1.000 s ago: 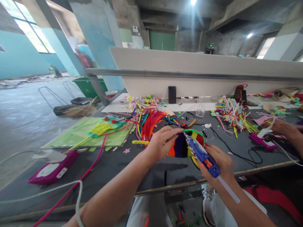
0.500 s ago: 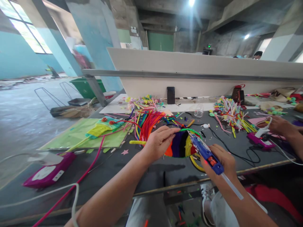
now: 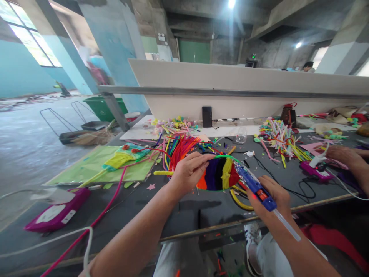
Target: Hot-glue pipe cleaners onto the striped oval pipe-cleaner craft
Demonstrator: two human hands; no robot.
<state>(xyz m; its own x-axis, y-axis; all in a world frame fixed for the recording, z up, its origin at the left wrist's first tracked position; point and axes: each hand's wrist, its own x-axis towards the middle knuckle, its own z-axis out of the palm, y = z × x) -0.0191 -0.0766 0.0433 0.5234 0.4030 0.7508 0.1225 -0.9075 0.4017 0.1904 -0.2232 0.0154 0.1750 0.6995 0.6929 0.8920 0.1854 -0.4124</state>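
The striped piece (image 3: 216, 175) runs left-to-right; left hand (image 3: 189, 169) grips its left end; right hand (image 3: 273, 194) grips a glue gun (image 3: 253, 186), tip near the piece's upper-right rim, contact unclear.

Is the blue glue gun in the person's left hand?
No, the blue glue gun is in the right hand, while the left hand holds the striped piece by its edge.

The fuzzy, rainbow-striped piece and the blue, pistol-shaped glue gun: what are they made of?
The orange, purple, black, yellow and red striped piece looks soft and matt, probably pipe-cleaner fibre, from its fuzzy-looking surface; any wire inside is hidden. The blue, pistol-shaped glue gun seems hard, slightly shiny plastic, going by its smooth, solid-looking body.
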